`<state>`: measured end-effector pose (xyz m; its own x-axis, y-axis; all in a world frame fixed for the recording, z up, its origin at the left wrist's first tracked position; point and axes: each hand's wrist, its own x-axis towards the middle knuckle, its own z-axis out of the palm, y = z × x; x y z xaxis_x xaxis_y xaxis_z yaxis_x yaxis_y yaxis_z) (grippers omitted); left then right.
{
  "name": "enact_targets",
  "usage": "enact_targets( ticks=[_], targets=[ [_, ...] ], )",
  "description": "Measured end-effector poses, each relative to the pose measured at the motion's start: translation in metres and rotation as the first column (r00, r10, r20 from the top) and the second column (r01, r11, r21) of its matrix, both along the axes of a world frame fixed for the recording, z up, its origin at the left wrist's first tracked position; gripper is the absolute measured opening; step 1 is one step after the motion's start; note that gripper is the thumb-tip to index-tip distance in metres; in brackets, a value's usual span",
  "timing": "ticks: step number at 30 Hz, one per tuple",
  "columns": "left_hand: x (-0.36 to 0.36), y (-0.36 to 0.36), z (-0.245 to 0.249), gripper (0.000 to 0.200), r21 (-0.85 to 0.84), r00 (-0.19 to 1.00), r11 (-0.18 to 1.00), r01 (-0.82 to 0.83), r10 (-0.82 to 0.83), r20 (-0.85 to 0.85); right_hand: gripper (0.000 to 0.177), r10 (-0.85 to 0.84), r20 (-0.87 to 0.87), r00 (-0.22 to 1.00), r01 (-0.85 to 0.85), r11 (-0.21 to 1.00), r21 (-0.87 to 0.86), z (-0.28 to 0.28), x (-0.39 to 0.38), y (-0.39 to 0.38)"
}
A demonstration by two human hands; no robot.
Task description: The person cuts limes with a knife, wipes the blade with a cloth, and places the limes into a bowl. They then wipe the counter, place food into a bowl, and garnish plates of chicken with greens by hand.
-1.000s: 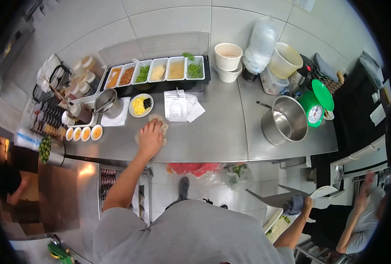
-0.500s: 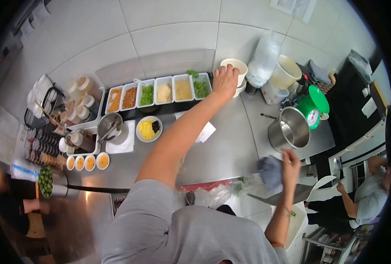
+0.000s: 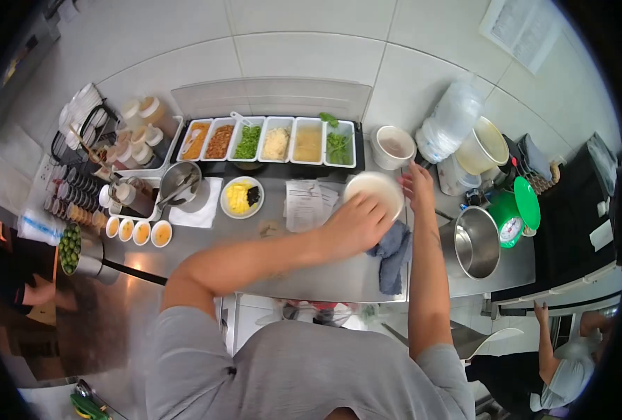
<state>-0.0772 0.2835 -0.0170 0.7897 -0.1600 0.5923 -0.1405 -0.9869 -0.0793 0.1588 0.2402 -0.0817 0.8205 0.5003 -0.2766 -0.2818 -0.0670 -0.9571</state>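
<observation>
Commercial kitchen: stainless steel surface (image 3: 325, 276), white tiled wall (image 3: 304, 56), row of garnish trays (image 3: 276, 140), order tickets (image 3: 307, 204), green scale (image 3: 513, 218), steel pot (image 3: 475, 241), sauce cups (image 3: 137, 232), co-worker (image 3: 556, 371) nearby.

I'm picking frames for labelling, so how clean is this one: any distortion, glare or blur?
Head view: strong fisheye, with black corners and bowed lines on the wall tiles; head view: bright glare on the steel counter by the pan handle at left; head view: the left hand on the white bowl looks slightly soft, while the ingredient trays read sharp.
</observation>
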Motion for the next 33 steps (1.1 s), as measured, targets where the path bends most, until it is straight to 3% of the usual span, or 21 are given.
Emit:
enact_targets(
  ticks=[2, 5, 8, 11, 14, 19, 22, 25, 27, 28, 30, 31, 33],
  targets=[
    [-0.034, -0.014, -0.014, 0.025, -0.050, 0.975, 0.999, 0.009, -0.019, -0.221, 0.039, -0.035, -0.070, 0.997, 0.037, 0.999, 0.032, 0.000, 0.012, 0.015],
    [-0.058, -0.027, -0.042, 0.021, -0.069, 0.975, 0.998, 0.013, -0.028, -0.222, 0.035, -0.073, -0.096, 0.993, 0.083, 0.991, 0.103, -0.019, 0.023, 0.035],
    [-0.065, -0.032, -0.035, 0.019, -0.145, 0.945, 0.989, -0.031, -0.019, -0.327, 0.035, -0.133, -0.089, 0.987, 0.147, 0.973, 0.175, -0.014, 0.021, 0.036],
    [-0.064, -0.032, -0.034, 0.019, -0.180, 0.949, 0.982, -0.052, -0.007, -0.315, 0.035, -0.131, -0.081, 0.988, 0.151, 0.930, 0.335, 0.009, 0.000, 0.022],
    [-0.063, -0.031, -0.029, 0.019, -0.168, 0.935, 0.985, -0.027, -0.035, -0.352, 0.034, -0.110, -0.004, 0.994, 0.107, 0.963, 0.246, 0.014, -0.010, -0.013],
    [-0.064, -0.040, -0.030, 0.018, -0.130, 0.919, 0.991, -0.022, -0.031, -0.393, 0.032, 0.043, 0.311, 0.949, 0.031, 0.973, -0.229, -0.051, -0.005, -0.070],
    [-0.061, -0.044, -0.034, 0.019, -0.137, 0.894, 0.991, -0.011, -0.051, -0.445, 0.035, 0.032, 0.697, 0.716, 0.210, 0.943, -0.259, -0.053, 0.013, -0.068],
    [-0.058, -0.049, -0.033, 0.020, -0.213, 0.895, 0.977, -0.033, -0.066, -0.442, 0.039, 0.071, 0.937, 0.343, 0.345, 0.918, -0.196, -0.045, 0.018, -0.037],
    [-0.055, -0.055, -0.035, 0.022, -0.259, 0.903, 0.963, -0.078, -0.042, -0.428, 0.041, 0.033, 0.613, 0.790, 0.188, 0.938, -0.292, -0.007, 0.016, -0.006],
    [-0.053, -0.058, -0.039, 0.022, -0.267, 0.905, 0.958, -0.105, -0.019, -0.426, 0.042, 0.038, 0.373, 0.927, 0.088, 0.946, -0.313, 0.010, 0.012, 0.011],
    [-0.053, -0.059, -0.038, 0.023, -0.305, 0.922, 0.944, -0.125, -0.003, -0.388, 0.045, 0.176, 0.253, 0.951, -0.100, 0.953, -0.287, -0.014, 0.039, 0.037],
    [-0.054, -0.058, -0.030, 0.023, -0.331, 0.936, 0.937, -0.114, -0.010, -0.352, 0.036, 0.103, 0.140, 0.985, -0.074, 0.978, -0.194, -0.031, 0.051, 0.050],
    [-0.063, -0.044, -0.008, 0.024, -0.359, 0.936, 0.918, -0.170, 0.035, -0.351, 0.028, 0.059, 0.237, 0.970, -0.030, 0.992, -0.121, -0.036, 0.058, 0.054]
  ],
)
